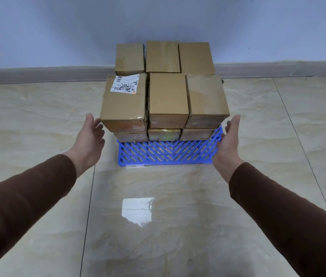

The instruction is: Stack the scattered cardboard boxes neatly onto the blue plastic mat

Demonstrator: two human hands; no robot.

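Several brown cardboard boxes stand stacked in rows on the blue plastic mat point(166, 153) against the wall. The front row is two layers high: a left box with a white shipping label point(125, 100), a middle box point(168, 96) and a right box point(207, 96) on top. A taller back row point(163, 56) rises behind them. My left hand point(91, 136) is open beside the left box, palm facing it, with a small gap. My right hand point(228, 140) is open at the mat's right edge, just right of the stack. Neither hand holds anything.
Glossy beige tiled floor point(158, 226) spreads all around, with a bright light reflection in front of the mat. A pale wall point(58, 27) and grey skirting board point(38, 73) run behind the stack. The mat's front strip is bare lattice.
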